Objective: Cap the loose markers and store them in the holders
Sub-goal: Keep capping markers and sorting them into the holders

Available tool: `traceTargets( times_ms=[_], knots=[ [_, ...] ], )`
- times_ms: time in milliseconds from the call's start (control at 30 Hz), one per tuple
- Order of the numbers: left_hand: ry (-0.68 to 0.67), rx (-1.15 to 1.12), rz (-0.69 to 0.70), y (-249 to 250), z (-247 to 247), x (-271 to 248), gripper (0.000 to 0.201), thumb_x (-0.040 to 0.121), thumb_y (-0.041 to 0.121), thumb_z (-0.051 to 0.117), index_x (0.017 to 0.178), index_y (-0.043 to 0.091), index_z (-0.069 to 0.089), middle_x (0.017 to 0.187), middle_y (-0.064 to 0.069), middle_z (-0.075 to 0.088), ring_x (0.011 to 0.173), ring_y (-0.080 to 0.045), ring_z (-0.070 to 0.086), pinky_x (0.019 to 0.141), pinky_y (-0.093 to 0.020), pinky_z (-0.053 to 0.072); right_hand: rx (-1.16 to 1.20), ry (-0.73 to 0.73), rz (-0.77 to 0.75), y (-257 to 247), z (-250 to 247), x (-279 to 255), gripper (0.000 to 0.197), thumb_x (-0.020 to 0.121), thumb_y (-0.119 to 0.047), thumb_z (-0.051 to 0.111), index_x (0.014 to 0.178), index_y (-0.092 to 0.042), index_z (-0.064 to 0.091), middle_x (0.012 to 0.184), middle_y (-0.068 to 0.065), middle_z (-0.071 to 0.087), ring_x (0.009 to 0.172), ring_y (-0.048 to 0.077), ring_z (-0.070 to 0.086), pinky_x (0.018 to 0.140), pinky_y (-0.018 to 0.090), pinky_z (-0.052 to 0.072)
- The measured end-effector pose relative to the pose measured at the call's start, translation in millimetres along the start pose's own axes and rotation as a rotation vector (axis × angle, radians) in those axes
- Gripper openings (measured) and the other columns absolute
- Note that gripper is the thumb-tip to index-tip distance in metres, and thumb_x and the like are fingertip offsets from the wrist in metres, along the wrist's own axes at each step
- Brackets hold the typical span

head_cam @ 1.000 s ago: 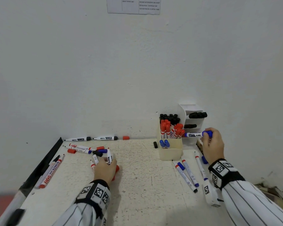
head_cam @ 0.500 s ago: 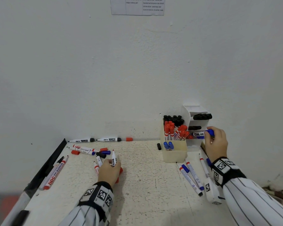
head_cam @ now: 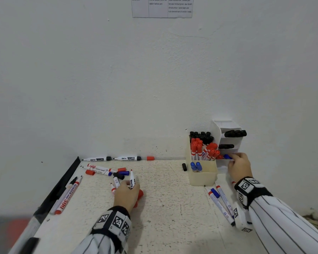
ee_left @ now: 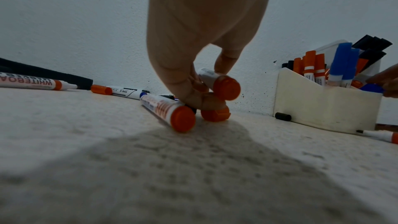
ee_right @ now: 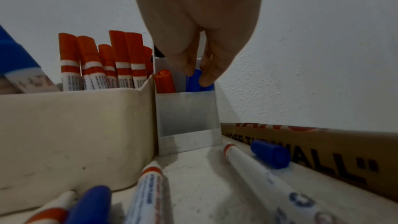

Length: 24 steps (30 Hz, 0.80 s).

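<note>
Right hand (ee_right: 193, 40) apparently pinches blue-capped marker (ee_right: 199, 83) in holder (ee_right: 187, 113).

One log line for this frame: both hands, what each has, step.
step: storing | right hand: pushing blue-capped marker into white holder | left hand: gripping uncapped red marker on table

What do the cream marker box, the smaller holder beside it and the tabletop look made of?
Cream box: likely matte opaque plastic, scuffed, with moulded rounded edges.
Smaller holder: seemingly frosted, translucent plastic with thin flat walls.
Tabletop: rough, speckled off-white surface, perhaps stone or coated board; unclear.
</note>
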State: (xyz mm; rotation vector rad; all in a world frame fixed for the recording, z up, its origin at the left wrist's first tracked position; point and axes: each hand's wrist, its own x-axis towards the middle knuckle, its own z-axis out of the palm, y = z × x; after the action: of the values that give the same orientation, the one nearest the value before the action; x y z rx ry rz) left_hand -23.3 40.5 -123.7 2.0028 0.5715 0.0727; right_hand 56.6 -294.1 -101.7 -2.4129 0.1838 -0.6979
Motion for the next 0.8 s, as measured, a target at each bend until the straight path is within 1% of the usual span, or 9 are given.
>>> traceTargets(
  times_ms=[133,167,267,400,500,567,633,733,800],
  knots=[
    [0.015,-0.036,0.009,-2,-6,0,0.039,0.094,0.029,0.049,0.126,0.008,0.047,0.091,-0.006,0.058,0.054,-0.014,0.054,0.035,-0.014,0.043,0.008,-0.008,-0.015,-3,2,-5,0.033,0.085,0.012,0.046,0.116,0.013,0.056,0.121,0.028,0.049,0.108,0.042,0.051,0.099,0.037,0.038],
    [0.023,-0.049,0.010,-3,-8,0,0.038,0.094,0.029,0.049,0.125,0.007,0.048,0.092,-0.007,0.059,0.056,-0.015,0.054,0.039,-0.015,0.046,0.004,-0.018,-0.020,-3,3,-6,0.034,0.084,0.013,0.047,0.116,0.013,0.056,0.121,0.029,0.049,0.107,0.042,0.052,0.099,0.038,0.039],
    [0.073,-0.085,0.011,-5,-17,-2,0.037,0.095,0.030,0.045,0.125,0.007,0.046,0.091,-0.007,0.058,0.071,-0.020,0.056,0.067,-0.031,0.053,0.043,0.025,0.024,-7,1,-12,0.028,0.082,0.013,0.048,0.107,0.010,0.060,0.115,0.029,0.051,0.102,0.041,0.053,0.092,0.038,0.041],
    [0.115,-0.127,-0.012,-11,-32,-3,0.031,0.099,0.023,0.037,0.123,0.006,0.043,0.080,-0.005,0.054,0.065,-0.017,0.052,0.056,-0.026,0.043,0.173,0.238,-0.042,-35,-11,-28,0.012,0.083,0.010,0.046,0.078,0.005,0.056,0.082,0.022,0.052,0.073,0.031,0.050,0.066,0.029,0.036],
    [0.110,-0.125,-0.051,-19,-46,-3,0.031,0.099,0.022,0.037,0.124,0.006,0.043,0.084,-0.006,0.056,0.073,-0.019,0.056,0.059,-0.026,0.044,0.305,0.318,-0.240,-74,-18,-48,0.016,0.081,0.001,0.040,0.069,0.000,0.052,0.067,0.007,0.045,0.057,0.016,0.039,0.057,0.015,0.031],
    [0.093,-0.123,-0.059,-24,-54,-6,0.031,0.098,0.023,0.041,0.124,0.007,0.045,0.090,-0.005,0.058,0.077,-0.019,0.057,0.060,-0.025,0.044,0.385,0.172,-0.366,-104,-12,-61,0.016,0.079,0.001,0.041,0.067,-0.008,0.048,0.064,-0.003,0.042,0.057,0.008,0.040,0.056,0.011,0.037],
    [0.070,-0.131,-0.040,-29,-61,-11,0.030,0.097,0.020,0.044,0.123,0.006,0.047,0.094,-0.004,0.058,0.078,-0.016,0.056,0.060,-0.022,0.045,0.400,-0.114,-0.406,-132,5,-74,0.021,0.081,0.004,0.045,0.070,-0.014,0.051,0.068,-0.006,0.048,0.060,0.006,0.045,0.061,0.008,0.040],
    [0.027,-0.140,-0.015,-33,-68,-20,0.017,0.097,0.016,0.044,0.111,0.012,0.051,0.084,0.002,0.058,0.071,-0.008,0.057,0.053,-0.014,0.044,0.316,-0.601,-0.376,-166,39,-94,0.026,0.086,0.002,0.049,0.092,-0.020,0.061,0.098,-0.005,0.060,0.078,-0.002,0.050,0.073,0.006,0.040],
    [0.007,-0.109,0.010,-38,-70,-21,0.023,0.097,0.017,0.044,0.115,0.010,0.055,0.093,-0.002,0.063,0.077,-0.011,0.060,0.057,-0.016,0.046,0.205,-0.807,-0.402,-180,61,-111,0.032,0.090,-0.007,0.048,0.116,-0.022,0.058,0.124,-0.005,0.054,0.100,0.001,0.051,0.092,0.015,0.041]
  ],
)
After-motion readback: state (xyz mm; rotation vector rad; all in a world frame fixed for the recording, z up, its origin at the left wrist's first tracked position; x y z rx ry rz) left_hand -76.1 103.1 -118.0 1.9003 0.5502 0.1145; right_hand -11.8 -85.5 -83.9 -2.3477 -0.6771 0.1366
